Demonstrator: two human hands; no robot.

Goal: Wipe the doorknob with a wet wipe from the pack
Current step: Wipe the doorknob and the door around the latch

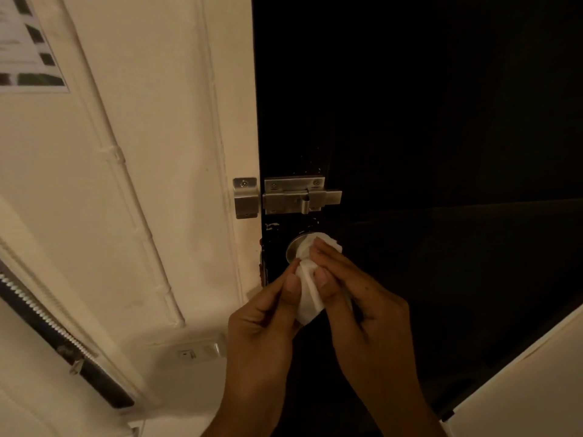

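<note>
Both hands held one white wipe (307,291) right at the knob (294,249) on the dark door (441,121). The left hand (268,323) pinched the near end between thumb and finger, likely to keep the wipe pulled tight. The right hand (353,298) had its fingers curled over the far end and pushed that part onto the knob, so the wet side could rub the metal. Most of the knob was hidden under the wipe; only its left edge showed. A metal bolt (299,195) sat just above the knob. The pack was not in view. The wiping looked under way.
</note>
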